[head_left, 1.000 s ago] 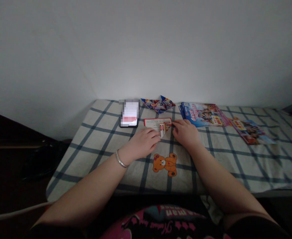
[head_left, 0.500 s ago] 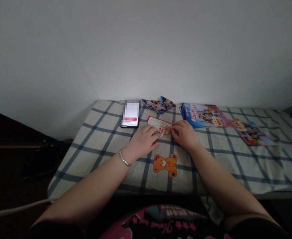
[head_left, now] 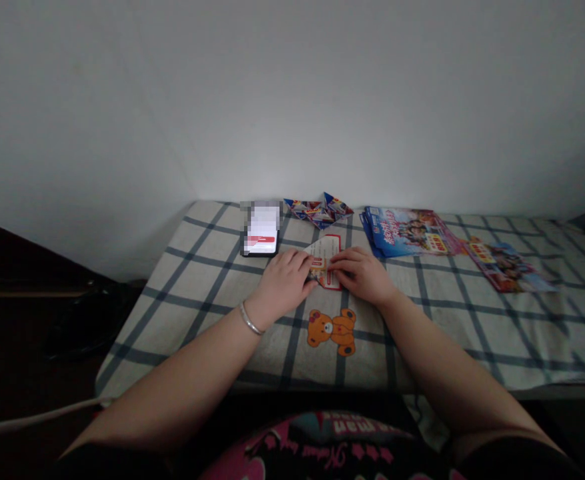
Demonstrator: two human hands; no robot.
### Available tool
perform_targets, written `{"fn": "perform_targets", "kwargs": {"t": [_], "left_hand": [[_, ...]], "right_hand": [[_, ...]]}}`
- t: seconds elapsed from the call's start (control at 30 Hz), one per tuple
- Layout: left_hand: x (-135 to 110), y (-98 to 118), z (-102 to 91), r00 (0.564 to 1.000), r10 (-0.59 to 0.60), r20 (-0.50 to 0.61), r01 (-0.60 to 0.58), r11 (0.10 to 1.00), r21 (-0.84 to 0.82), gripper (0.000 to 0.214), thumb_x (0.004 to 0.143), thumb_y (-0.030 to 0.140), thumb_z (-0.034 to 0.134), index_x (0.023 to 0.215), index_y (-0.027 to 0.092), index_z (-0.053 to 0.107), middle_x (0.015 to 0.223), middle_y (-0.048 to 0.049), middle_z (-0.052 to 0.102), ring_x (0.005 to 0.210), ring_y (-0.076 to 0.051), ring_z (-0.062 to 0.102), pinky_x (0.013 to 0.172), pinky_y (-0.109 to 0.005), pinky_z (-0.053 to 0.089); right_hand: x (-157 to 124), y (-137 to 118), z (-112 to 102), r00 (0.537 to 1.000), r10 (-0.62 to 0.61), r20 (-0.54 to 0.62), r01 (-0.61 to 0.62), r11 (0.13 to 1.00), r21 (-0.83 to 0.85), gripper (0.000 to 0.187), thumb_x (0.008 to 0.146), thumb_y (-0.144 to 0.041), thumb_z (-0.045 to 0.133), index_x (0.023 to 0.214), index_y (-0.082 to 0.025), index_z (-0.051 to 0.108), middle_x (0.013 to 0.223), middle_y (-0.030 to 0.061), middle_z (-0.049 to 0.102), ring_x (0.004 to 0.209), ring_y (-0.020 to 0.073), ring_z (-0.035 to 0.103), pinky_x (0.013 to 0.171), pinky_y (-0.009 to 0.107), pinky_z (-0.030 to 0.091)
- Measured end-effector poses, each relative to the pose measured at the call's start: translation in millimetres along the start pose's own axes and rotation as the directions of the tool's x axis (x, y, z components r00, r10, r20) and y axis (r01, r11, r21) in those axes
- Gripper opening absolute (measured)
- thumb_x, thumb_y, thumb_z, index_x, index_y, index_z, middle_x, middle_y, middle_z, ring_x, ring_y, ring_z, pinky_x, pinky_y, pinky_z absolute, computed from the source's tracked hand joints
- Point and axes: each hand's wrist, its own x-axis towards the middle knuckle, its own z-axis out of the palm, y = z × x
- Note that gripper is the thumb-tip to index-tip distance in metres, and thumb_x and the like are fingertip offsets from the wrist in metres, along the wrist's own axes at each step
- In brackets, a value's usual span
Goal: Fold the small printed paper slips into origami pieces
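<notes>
A partly folded printed paper (head_left: 325, 256) with red borders lies on the checked cloth (head_left: 207, 280) between my hands. My left hand (head_left: 283, 280), with a silver bracelet on its wrist, presses its curled fingers on the paper's left side. My right hand (head_left: 363, 273) holds the paper's right side down, fingers pointing left over it. The fingertips of both hands nearly meet on the sheet.
A lit phone (head_left: 261, 231) lies just behind my left hand. A folded paper shape (head_left: 319, 209) sits by the wall. Blue flyers (head_left: 406, 231) and another leaflet (head_left: 507, 267) lie to the right. An orange bear (head_left: 332, 329) is printed on the cloth.
The paper has been turned from lying wide to standing narrow, pointing toward the wall. My hands moved closer together over it.
</notes>
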Motion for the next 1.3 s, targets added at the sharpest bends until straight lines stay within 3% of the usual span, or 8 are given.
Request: {"fn": "perform_targets", "kwargs": {"t": [0.13, 0.4, 0.57, 0.7, 0.9, 1.07, 1.2, 1.3], "left_hand": [[-0.6, 0.5, 0.1, 1.0, 0.018, 0.012, -0.018, 0.999, -0.03, 0.043, 0.091, 0.036, 0.062, 0.13, 0.017, 0.057, 0.129, -0.0125, 0.058, 0.121, -0.029, 0.052, 0.102, -0.045, 0.045], [1.4, 15.3, 2.6, 1.0, -0.008, 0.003, 0.008, 0.998, -0.056, 0.044, 0.089, 0.041, 0.063, 0.117, 0.007, 0.06, 0.132, -0.0202, 0.059, 0.129, -0.031, 0.05, 0.108, -0.044, 0.041], [7.2, 21.1, 8.4, 0.993, -0.112, -0.04, 0.112, 0.994, -0.008, 0.048, 0.09, 0.043, 0.06, 0.122, 0.007, 0.056, 0.127, -0.0188, 0.062, 0.122, -0.033, 0.054, 0.099, -0.047, 0.045], [11.3, 25.0, 6.0, 0.99, -0.144, 0.002, 0.144, 0.99, -0.006, 0.053, 0.089, 0.047, 0.061, 0.123, 0.007, 0.057, 0.132, -0.019, 0.059, 0.124, -0.034, 0.051, 0.099, -0.047, 0.044], [8.3, 23.5, -1.9, 0.99, -0.142, -0.017, 0.141, 0.99, -0.027, 0.034, 0.087, 0.035, 0.061, 0.115, 0.015, 0.065, 0.125, -0.0113, 0.063, 0.118, -0.031, 0.052, 0.098, -0.046, 0.043], [1.6, 7.2, -4.9, 0.998, -0.066, -0.004, 0.066, 0.998, -0.022, 0.034, 0.088, 0.025, 0.061, 0.122, 0.025, 0.066, 0.119, -0.0073, 0.063, 0.106, -0.027, 0.056, 0.093, -0.044, 0.043], [0.8, -8.5, -5.1, 0.998, 0.064, 0.024, -0.062, 0.995, -0.073, 0.034, 0.087, 0.018, 0.064, 0.119, 0.028, 0.068, 0.118, -0.0033, 0.064, 0.109, -0.025, 0.055, 0.1, -0.044, 0.041], [1.4, -15.6, -4.2, 0.995, 0.089, 0.034, -0.085, 0.991, -0.104, 0.031, 0.089, 0.016, 0.063, 0.114, 0.032, 0.07, 0.116, -0.0006, 0.066, 0.11, -0.023, 0.056, 0.107, -0.048, 0.037]], "right_hand": [[-1.7, 12.6, 5.0, 0.973, 0.193, -0.123, -0.202, 0.978, -0.058, 0.027, 0.089, -0.021, 0.056, 0.112, -0.02, 0.07, 0.118, 0.0091, 0.07, 0.111, 0.0242, 0.061, 0.101, 0.044, 0.047], [0.1, 8.3, 2.8, 0.967, 0.244, -0.072, -0.249, 0.966, -0.069, 0.032, 0.087, -0.021, 0.057, 0.117, -0.015, 0.066, 0.11, 0.0112, 0.072, 0.105, 0.0252, 0.063, 0.097, 0.041, 0.048], [0.8, 5.7, 2.1, 0.972, 0.225, -0.066, -0.227, 0.974, -0.025, 0.03, 0.089, -0.02, 0.055, 0.116, -0.016, 0.068, 0.104, 0.0086, 0.074, 0.099, 0.0237, 0.064, 0.094, 0.039, 0.049], [1.4, 3.7, 2.6, 0.98, 0.186, -0.074, -0.188, 0.982, -0.023, 0.029, 0.09, -0.018, 0.054, 0.115, -0.016, 0.068, 0.101, 0.008, 0.074, 0.097, 0.0236, 0.064, 0.093, 0.039, 0.05], [0.8, 5.7, 4.4, 0.984, 0.109, -0.143, -0.115, 0.993, -0.032, 0.027, 0.089, -0.017, 0.056, 0.113, -0.018, 0.068, 0.107, 0.0096, 0.072, 0.103, 0.0255, 0.063, 0.095, 0.044, 0.05], [-1.3, 9.1, 3.4, 0.98, 0.117, -0.164, -0.122, 0.992, -0.021, 0.027, 0.088, -0.016, 0.056, 0.111, -0.02, 0.069, 0.111, 0.0092, 0.072, 0.106, 0.0262, 0.062, 0.097, 0.046, 0.05], [-2.5, 9.2, 2.1, 0.987, 0.085, -0.134, -0.086, 0.996, 0.001, 0.027, 0.086, -0.017, 0.058, 0.111, -0.021, 0.07, 0.115, 0.0082, 0.07, 0.108, 0.0257, 0.061, 0.099, 0.046, 0.049], [-3.1, 9.0, 1.1, 0.996, 0.033, -0.086, -0.033, 0.999, 0.011, 0.028, 0.085, -0.02, 0.061, 0.113, -0.021, 0.069, 0.12, 0.0084, 0.069, 0.114, 0.0257, 0.059, 0.102, 0.047, 0.047]]}}
